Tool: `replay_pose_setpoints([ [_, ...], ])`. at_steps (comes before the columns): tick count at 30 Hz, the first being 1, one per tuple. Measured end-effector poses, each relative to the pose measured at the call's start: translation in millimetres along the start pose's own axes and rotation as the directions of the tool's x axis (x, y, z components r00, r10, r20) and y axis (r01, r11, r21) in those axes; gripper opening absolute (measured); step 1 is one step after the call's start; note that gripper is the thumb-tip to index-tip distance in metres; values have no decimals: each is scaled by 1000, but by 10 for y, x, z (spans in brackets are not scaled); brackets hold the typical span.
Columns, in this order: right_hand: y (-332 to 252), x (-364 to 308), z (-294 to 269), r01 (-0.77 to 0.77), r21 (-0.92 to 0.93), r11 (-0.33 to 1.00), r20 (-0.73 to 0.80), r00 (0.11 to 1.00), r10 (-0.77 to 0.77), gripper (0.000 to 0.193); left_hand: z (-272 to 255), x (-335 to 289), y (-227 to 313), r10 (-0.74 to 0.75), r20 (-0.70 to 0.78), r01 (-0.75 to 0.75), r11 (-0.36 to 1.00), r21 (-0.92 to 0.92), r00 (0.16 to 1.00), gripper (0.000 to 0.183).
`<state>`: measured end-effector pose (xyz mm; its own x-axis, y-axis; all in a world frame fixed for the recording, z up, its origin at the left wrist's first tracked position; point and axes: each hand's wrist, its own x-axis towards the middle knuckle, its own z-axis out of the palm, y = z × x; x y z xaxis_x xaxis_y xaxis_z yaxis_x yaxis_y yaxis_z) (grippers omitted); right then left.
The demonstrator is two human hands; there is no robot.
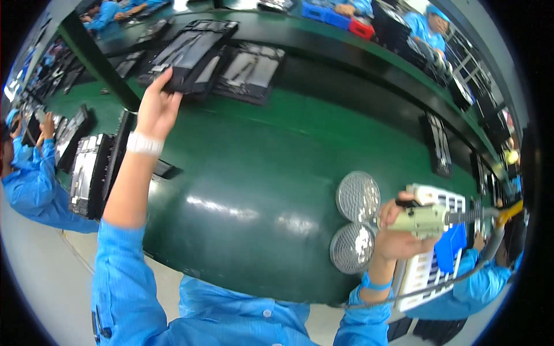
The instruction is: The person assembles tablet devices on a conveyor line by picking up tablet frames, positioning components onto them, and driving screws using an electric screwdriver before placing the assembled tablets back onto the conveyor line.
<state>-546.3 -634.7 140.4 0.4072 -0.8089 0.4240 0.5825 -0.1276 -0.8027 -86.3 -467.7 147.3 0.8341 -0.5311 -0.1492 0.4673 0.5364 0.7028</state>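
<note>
My left hand (157, 112) reaches to the far left, its thumb on top of the near edge of a black-framed panel (193, 49) with silver strips, its fingers bent under that edge. The panel lies tilted on other panels of the same kind. Beside it rests another black-framed panel (251, 72). At the right, my right hand (398, 245) is wrapped round a pale green electric screwdriver (424, 221), held level above the table. A cable runs from the screwdriver's right end. Two round, shiny dimpled dishes, a far one (358, 196) and a near one (352, 248), stand just left of that hand.
A white slotted basket (418, 288) with a blue bin (450, 251) stands right, partly behind my right hand. More panels (89, 173) stand stacked left beside a green post (95, 57). A dark raised shelf (334, 66) crosses behind. Co-workers in blue (34, 179) sit around.
</note>
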Motion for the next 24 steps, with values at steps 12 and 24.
replay_pose_setpoints([
  [12,181,254,401,-214,-22,977,-113,971,210,111,97,-2899,-956,-480,-1,479,877,-18,878,33],
  [24,439,277,385,-163,-125,979,-108,983,150,105,-62,-2602,-768,-125,711,-722,-109,684,692,59],
])
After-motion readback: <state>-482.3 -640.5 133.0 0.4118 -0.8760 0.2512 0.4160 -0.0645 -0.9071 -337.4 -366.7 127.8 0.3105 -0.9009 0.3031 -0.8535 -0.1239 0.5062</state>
